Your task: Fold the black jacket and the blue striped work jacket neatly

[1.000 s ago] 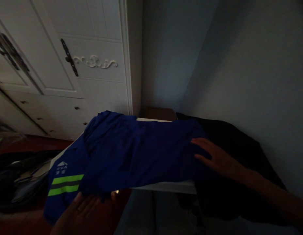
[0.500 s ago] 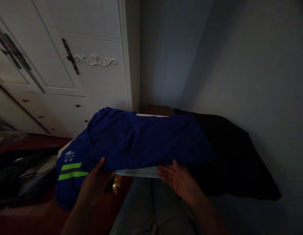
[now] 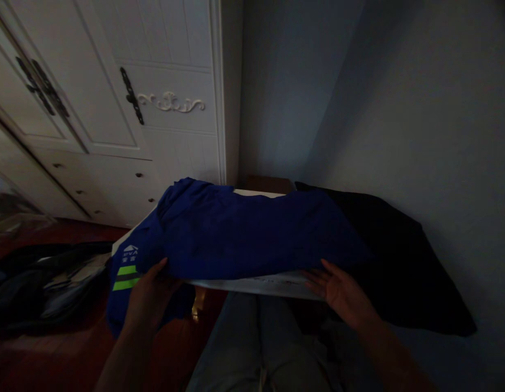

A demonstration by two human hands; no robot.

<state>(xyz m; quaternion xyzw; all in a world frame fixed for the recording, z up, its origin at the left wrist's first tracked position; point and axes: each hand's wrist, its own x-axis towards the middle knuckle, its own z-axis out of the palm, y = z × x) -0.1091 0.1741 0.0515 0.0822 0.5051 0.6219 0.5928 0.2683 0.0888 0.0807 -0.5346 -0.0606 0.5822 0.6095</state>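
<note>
A dark blue work shirt with a yellow-green reflective band and a pale logo is spread over a long white board. My left hand is at its near edge on the left, thumb on top and fingers under the cloth. Farther right, my right hand has its fingers stretched out by the board's near side, the thumb at the shirt's edge. Part of the shirt hangs below the board at the left end. Black cloth lies at the right, touching the blue shirt.
A white wardrobe with dark handles stands behind on the left, beside a grey wall. An open dark bag with contents lies on the reddish floor. Something brown sits behind the board. My legs are right below it.
My right hand has slid right along the near edge, widening the gap between my hands. My left hand stays at the shirt's left part. The camera view has shifted slightly left.
</note>
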